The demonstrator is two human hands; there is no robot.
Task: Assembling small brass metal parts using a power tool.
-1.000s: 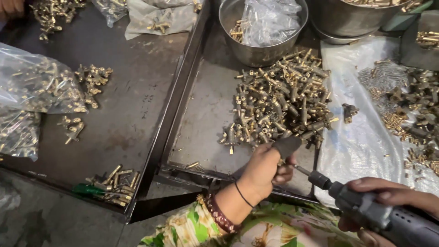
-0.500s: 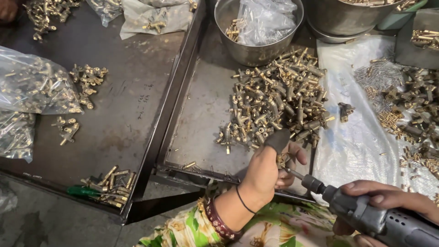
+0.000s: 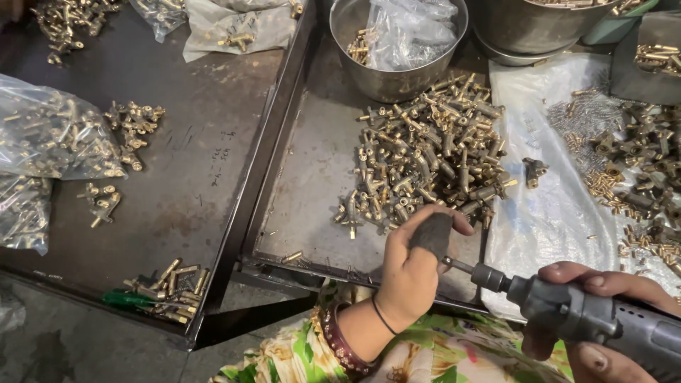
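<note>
My left hand (image 3: 415, 264) is closed around a small part, with a dark pad over the fingertips, at the near edge of the right metal tray (image 3: 312, 177). My right hand (image 3: 592, 312) grips a grey power screwdriver (image 3: 567, 312) whose bit points left into the part in my left hand. A heap of brass fittings (image 3: 425, 156) lies just beyond my left hand in the tray.
A steel bowl (image 3: 394, 42) with a plastic bag stands at the tray's far end. A white plastic sheet (image 3: 560, 213) at right carries more brass parts (image 3: 638, 163). The left tray (image 3: 191, 170) holds bagged fittings (image 3: 50, 135), loose fittings and a green-handled tool (image 3: 128, 299).
My left hand has dropped from the heap toward me, and the screwdriver bit has come up against the part it holds. The view has shifted slightly.
</note>
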